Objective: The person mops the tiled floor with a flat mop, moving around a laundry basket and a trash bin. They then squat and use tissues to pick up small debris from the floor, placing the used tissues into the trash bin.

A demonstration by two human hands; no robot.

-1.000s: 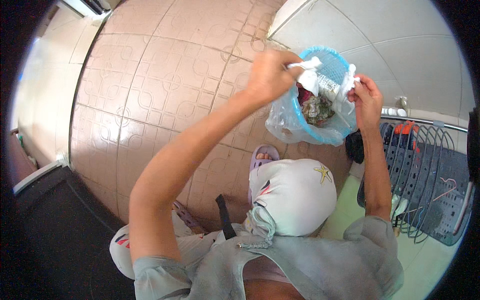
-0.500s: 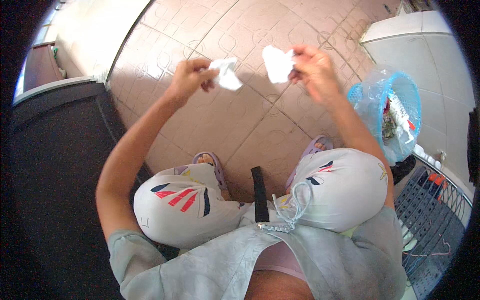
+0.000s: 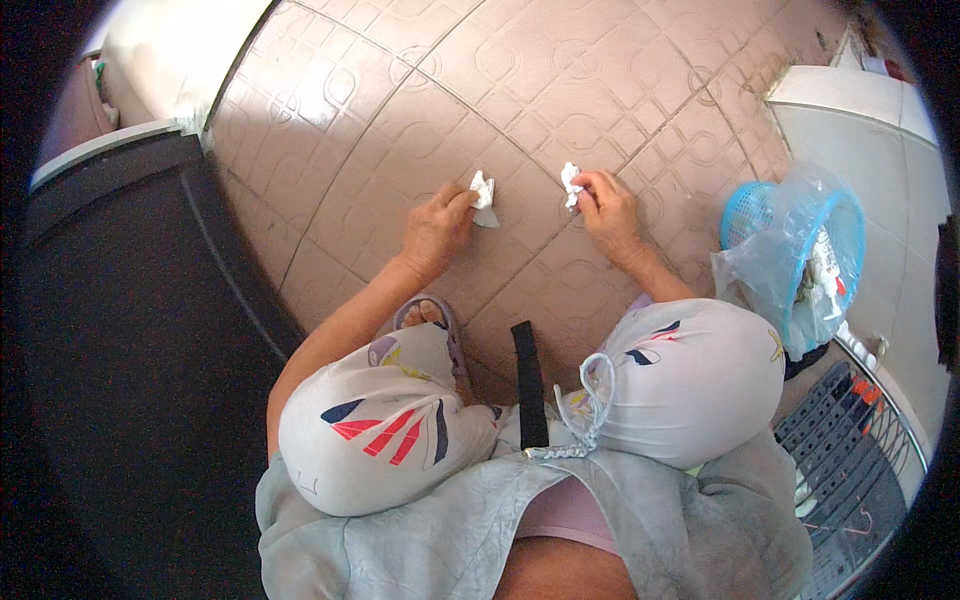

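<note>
My left hand [image 3: 441, 232] pinches a crumpled white tissue [image 3: 483, 200] low over the tiled floor in front of my feet. A little to the right, a second crumpled tissue [image 3: 571, 186] is gripped between the fingertips of my right hand [image 3: 609, 215]. The two pieces are apart, with bare tile showing between them. I cannot tell whether either one touches the floor.
On the right a blue mesh basket [image 3: 752, 212] lined with a clear plastic bag leans over, rubbish inside. Below it stands a wire rack [image 3: 890, 410] with dark perforated slabs. A dark panel [image 3: 140, 330] fills the left side; a pale tiled ledge [image 3: 840, 100] is far right.
Both hands have come lower and nearer to me, and closer in from the sides. The tissues look more bunched up in my fingers than before.
</note>
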